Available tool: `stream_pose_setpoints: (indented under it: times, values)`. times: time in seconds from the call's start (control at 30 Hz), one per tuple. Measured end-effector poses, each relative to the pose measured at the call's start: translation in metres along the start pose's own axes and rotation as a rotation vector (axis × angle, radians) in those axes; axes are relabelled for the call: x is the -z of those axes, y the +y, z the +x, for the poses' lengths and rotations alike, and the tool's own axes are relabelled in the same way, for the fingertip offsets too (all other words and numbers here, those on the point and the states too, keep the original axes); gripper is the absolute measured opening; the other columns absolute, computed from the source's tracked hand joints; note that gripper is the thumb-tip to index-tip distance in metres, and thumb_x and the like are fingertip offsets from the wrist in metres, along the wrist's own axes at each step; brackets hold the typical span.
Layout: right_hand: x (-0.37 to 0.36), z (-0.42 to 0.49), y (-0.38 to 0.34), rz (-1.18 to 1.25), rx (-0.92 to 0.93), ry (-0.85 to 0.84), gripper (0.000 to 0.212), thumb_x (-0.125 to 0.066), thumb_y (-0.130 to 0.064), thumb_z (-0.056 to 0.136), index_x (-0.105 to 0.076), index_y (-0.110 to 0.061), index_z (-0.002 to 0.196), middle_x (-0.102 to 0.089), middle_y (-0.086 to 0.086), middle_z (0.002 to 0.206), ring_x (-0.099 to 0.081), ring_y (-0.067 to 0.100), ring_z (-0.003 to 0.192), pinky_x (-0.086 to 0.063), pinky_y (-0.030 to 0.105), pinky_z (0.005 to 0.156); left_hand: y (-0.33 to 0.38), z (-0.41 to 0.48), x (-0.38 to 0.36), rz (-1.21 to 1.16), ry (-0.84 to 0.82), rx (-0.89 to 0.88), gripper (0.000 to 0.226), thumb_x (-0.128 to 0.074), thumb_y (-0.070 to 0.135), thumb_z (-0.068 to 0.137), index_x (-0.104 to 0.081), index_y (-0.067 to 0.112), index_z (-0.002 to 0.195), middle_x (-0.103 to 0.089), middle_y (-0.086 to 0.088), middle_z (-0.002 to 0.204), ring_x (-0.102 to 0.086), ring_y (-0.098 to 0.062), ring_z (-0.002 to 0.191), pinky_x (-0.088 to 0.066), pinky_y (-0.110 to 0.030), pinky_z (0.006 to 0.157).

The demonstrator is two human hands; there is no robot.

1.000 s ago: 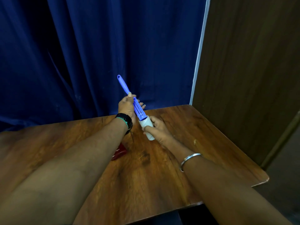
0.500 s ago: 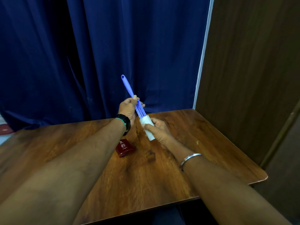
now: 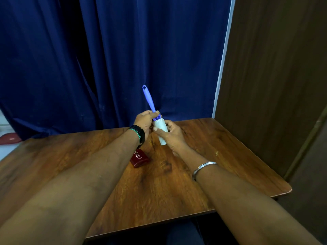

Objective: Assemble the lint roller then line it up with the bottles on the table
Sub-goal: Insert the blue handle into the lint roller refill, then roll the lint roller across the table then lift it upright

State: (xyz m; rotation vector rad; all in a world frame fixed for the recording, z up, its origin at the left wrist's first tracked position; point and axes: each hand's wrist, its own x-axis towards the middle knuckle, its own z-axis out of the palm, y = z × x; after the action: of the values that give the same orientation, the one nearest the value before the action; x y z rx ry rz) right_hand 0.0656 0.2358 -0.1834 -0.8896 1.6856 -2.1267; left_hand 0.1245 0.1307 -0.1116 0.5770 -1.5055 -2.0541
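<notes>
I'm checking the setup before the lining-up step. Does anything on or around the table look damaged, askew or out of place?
One small thing: the table's near right corner looks chipped, with a pale patch at the edge. The red bottle lies flat rather than upright. The lint roller, held in both hands, looks intact.

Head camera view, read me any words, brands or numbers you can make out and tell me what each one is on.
"ZX": large white letters on the flat dark red bottle lying on the wooden table.
Small lines above and below "ZX" on that bottle: too small and blurred to read.
Lint roller handle, white roll, wristband: no readable text.
</notes>
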Motion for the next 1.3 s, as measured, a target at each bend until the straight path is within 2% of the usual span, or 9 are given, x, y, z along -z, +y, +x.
stream_pose_setpoints:
  times: [0.17, 0.4, 0.53, 0.9, 1.03, 1.13, 1.17, 1.23, 1.3]
  values:
    - [0.0, -0.002, 0.002, -0.024, 0.008, 0.007, 0.048, -0.088, -0.026, 0.086, -0.07, -0.012, 0.129, -0.079, 0.012, 0.119, -0.077, 0.031, 0.11, -0.064, 0.046, 0.093, 0.002, -0.004, 0.005, 0.024, -0.062, 0.04, 0.003, -0.069, 0.01, 0.098, -0.066, 0.011, 0.099, -0.07, -0.015, 0.115, -0.066, -0.017, 0.083, -0.057, -0.029, 0.071]
    - [-0.004, -0.002, -0.003, -0.016, -0.026, 0.009, 0.042, -0.084, -0.023, 0.09, -0.07, -0.006, 0.126, -0.079, 0.015, 0.112, -0.074, 0.014, 0.09, -0.06, 0.031, 0.078, -0.005, -0.002, 0.012, 0.089, -0.078, 0.065, 0.008, -0.069, 0.008, 0.095, -0.071, 0.008, 0.103, -0.067, -0.011, 0.087, -0.064, -0.023, 0.078, -0.057, -0.032, 0.068]
    - [-0.007, 0.001, -0.003, 0.033, -0.063, -0.016, 0.041, -0.082, -0.02, 0.092, -0.068, -0.005, 0.128, -0.079, 0.018, 0.119, -0.076, 0.019, 0.096, -0.064, 0.04, 0.088, -0.003, 0.0, 0.012, 0.122, -0.077, 0.101, 0.007, -0.075, 0.01, 0.089, -0.072, 0.012, 0.095, -0.065, -0.008, 0.078, -0.063, -0.021, 0.071, -0.056, -0.029, 0.063]
    - [0.003, 0.005, -0.014, 0.172, -0.241, -0.143, 0.049, -0.068, -0.019, 0.104, -0.053, 0.002, 0.145, -0.07, 0.024, 0.133, -0.07, 0.033, 0.114, -0.057, 0.051, 0.106, 0.007, 0.004, 0.01, 0.192, -0.211, 0.247, 0.024, -0.074, 0.022, 0.089, -0.073, 0.018, 0.113, -0.068, -0.006, 0.093, -0.061, -0.022, 0.084, -0.049, -0.035, 0.073]
    - [0.02, 0.012, -0.024, -0.155, -0.225, -0.143, 0.05, -0.071, -0.037, 0.101, -0.057, -0.003, 0.136, -0.074, 0.019, 0.13, -0.072, 0.037, 0.123, -0.059, 0.052, 0.106, -0.001, 0.009, 0.006, 0.173, -0.167, 0.167, 0.014, -0.073, 0.017, 0.092, -0.071, 0.014, 0.106, -0.068, -0.012, 0.095, -0.065, -0.028, 0.087, -0.055, -0.039, 0.08]
    - [0.034, 0.02, -0.038, -0.398, -0.082, 0.111, 0.039, -0.059, -0.046, 0.106, -0.066, -0.009, 0.117, -0.076, 0.015, 0.113, -0.075, 0.034, 0.104, -0.059, 0.049, 0.1, -0.012, 0.017, 0.0, 0.243, -0.068, 0.095, 0.011, -0.072, 0.013, 0.094, -0.065, 0.015, 0.085, -0.062, -0.013, 0.083, -0.061, -0.026, 0.073, -0.054, -0.031, 0.066]
    - [0.042, 0.025, -0.041, -0.5, 0.035, 0.172, 0.032, -0.057, -0.035, 0.107, -0.066, -0.011, 0.125, -0.073, 0.016, 0.121, -0.072, 0.035, 0.11, -0.056, 0.048, 0.104, -0.018, 0.02, -0.001, 0.309, -0.054, 0.06, 0.017, -0.072, 0.013, 0.094, -0.063, 0.016, 0.079, -0.06, -0.014, 0.081, -0.058, -0.025, 0.072, -0.052, -0.031, 0.066]
    - [0.058, 0.035, -0.046, -0.864, 0.3, 0.071, 0.055, -0.051, -0.012, 0.1, -0.053, -0.015, 0.155, -0.054, 0.019, 0.155, -0.053, 0.037, 0.145, -0.041, 0.045, 0.122, -0.028, 0.024, -0.004, 0.535, -0.084, -0.027, 0.015, -0.072, 0.014, 0.094, -0.067, 0.013, 0.08, -0.062, -0.015, 0.084, -0.058, -0.025, 0.078, -0.05, -0.032, 0.073]
    - [0.072, 0.041, -0.049, -1.32, 0.467, -0.177, 0.069, -0.043, -0.022, 0.095, -0.042, -0.024, 0.164, -0.026, 0.016, 0.176, -0.019, 0.038, 0.165, -0.021, 0.048, 0.13, -0.038, 0.028, -0.006, 0.852, -0.159, -0.107, 0.009, -0.073, 0.021, 0.093, -0.072, 0.013, 0.089, -0.065, -0.006, 0.083, -0.059, -0.019, 0.077, -0.047, -0.027, 0.069]
